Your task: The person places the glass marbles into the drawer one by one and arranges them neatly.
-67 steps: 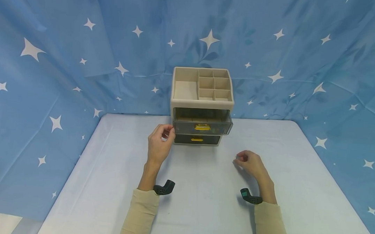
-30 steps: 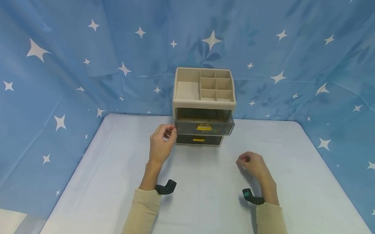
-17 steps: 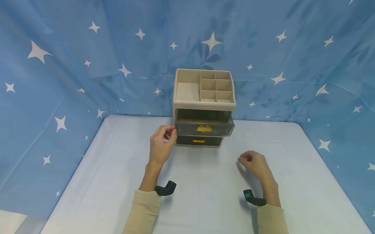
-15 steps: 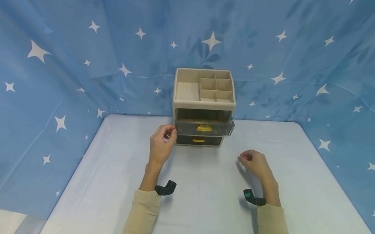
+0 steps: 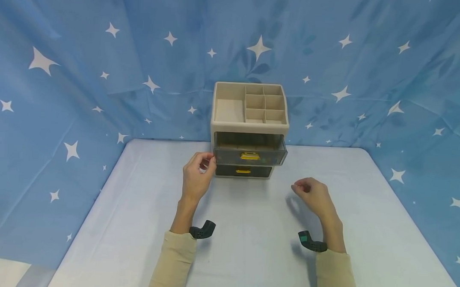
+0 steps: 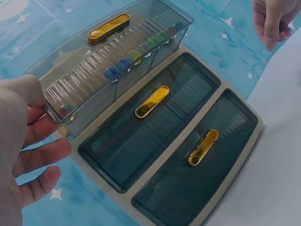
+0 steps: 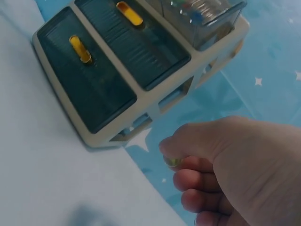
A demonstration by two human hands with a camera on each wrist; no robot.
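My left hand (image 5: pixel 197 176) pinches the left front corner of the pulled-out top drawer (image 6: pixel 155 30). That drawer is see-through, with a gold handle (image 6: pixel 109 27); several coloured glass marbles (image 6: pixel 123 63) lie along its front. My right hand (image 5: pixel 314 196) is above the table, to the right of the drawer cabinet (image 5: pixel 250 128) and apart from it. Its thumb and index finger pinch a yellow-green glass marble (image 7: pixel 173 162), mostly covered by the thumb. A small glint shows by the little finger, too little to identify.
Two lower drawers, a middle drawer (image 6: pixel 155 113) and a bottom drawer (image 6: pixel 197 174), are pushed in. The cabinet's top has an open compartment tray (image 5: pixel 229 111). A white table (image 5: pixel 244 247) lies in front; a blue star-patterned cloth (image 5: pixel 160 63) hangs behind.
My right hand has lifted off the table and moved slightly forward, its shadow now parted from the fingers. My left hand keeps its place at the drawer corner.
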